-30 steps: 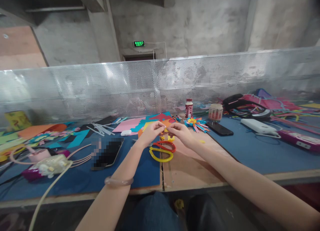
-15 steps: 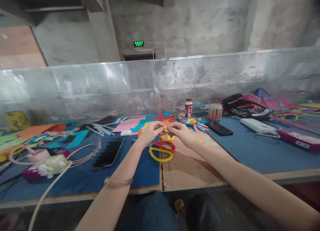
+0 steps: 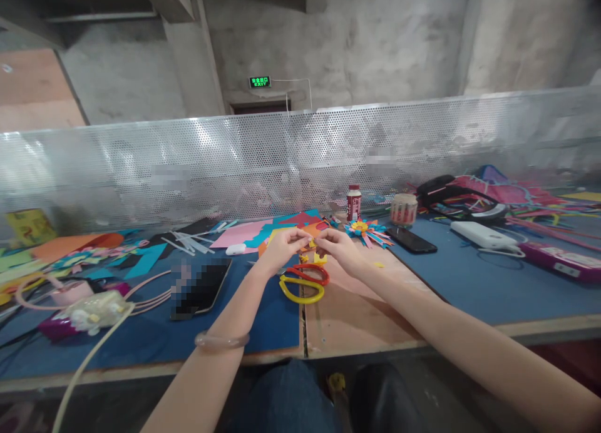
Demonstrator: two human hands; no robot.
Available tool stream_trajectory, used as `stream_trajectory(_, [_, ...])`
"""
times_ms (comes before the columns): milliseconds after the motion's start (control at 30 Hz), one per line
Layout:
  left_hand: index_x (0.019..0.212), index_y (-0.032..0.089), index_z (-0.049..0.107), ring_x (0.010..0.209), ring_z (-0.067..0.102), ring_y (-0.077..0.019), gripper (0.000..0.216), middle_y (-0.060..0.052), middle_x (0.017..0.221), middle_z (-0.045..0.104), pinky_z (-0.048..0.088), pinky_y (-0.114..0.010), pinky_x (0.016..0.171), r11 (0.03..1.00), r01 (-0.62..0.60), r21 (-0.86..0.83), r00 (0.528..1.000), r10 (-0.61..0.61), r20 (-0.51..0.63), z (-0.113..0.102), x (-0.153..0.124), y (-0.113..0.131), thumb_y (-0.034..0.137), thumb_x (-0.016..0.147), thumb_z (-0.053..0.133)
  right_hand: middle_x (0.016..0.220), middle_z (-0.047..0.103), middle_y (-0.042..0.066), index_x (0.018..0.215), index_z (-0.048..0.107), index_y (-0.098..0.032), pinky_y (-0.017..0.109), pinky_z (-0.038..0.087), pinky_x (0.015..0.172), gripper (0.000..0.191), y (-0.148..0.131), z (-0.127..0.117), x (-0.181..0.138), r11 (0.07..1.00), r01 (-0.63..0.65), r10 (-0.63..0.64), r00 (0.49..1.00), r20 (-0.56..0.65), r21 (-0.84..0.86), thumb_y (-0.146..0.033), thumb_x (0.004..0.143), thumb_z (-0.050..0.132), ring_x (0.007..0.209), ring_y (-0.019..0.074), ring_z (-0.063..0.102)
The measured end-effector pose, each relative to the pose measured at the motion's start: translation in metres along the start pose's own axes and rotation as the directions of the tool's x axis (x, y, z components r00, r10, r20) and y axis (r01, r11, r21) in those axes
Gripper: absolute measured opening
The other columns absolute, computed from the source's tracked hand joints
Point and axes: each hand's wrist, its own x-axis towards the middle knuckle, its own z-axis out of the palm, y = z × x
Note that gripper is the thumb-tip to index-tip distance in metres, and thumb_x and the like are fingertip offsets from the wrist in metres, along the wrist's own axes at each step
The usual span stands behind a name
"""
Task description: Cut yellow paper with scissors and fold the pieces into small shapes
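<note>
My left hand (image 3: 284, 248) and my right hand (image 3: 342, 250) meet above the middle of the table, thumbs and forefingers pinched. Between their fingertips is a small yellow paper piece (image 3: 312, 244), partly covered by the fingers. Just below lies a pair of scissors with one red and one yellow handle (image 3: 300, 300); its blades are hidden. A yellow scrap (image 3: 320, 258) rests under my right fingers. Behind my right hand sits a paper flower (image 3: 360, 226) with a yellow centre and blue, orange and pink strips.
A phone (image 3: 213, 286) lies left of my left forearm, near a power strip with cables. Another black phone (image 3: 413, 239), a jar (image 3: 404, 210) and a red bottle (image 3: 354, 203) stand or lie to the right. Coloured paper sheets (image 3: 241, 234) spread behind; a perforated metal screen (image 3: 328, 151) borders the table.
</note>
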Motion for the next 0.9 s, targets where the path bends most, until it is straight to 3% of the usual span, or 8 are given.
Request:
stream_trajectory(667, [0.075,0.015,0.061,0.069,0.057,-0.0137,0.017,-0.003,0.073,0.063,0.045,-0.026,0.065,0.998,0.067,-0.006,0.998,-0.067,-0.010,0.0006,0.0008,-0.0038,0.031,0.070,0.056,0.059,0.051,-0.002,0.065,0.051,-0.014,0.022,0.037,0.052,0.022,-0.0009,0.0068,-0.0020,0.981,0.028,-0.036,0.999,-0.037,-0.192,-0.035,0.072,0.054,0.055,0.0087,0.047])
stream_trajectory(900, [0.075,0.015,0.062,0.066,0.056,-0.0130,0.017,-0.003,0.072,0.063,0.044,-0.025,0.064,0.995,0.095,0.003,0.995,-0.095,-0.028,0.0006,0.0012,-0.0054,0.030,0.070,0.056,0.066,0.053,0.000,0.067,0.050,-0.015,0.023,0.040,0.058,0.023,-0.0021,0.0052,-0.0025,0.994,-0.029,0.025,0.999,-0.036,-0.102,-0.034,0.078,0.043,0.060,0.0093,0.050])
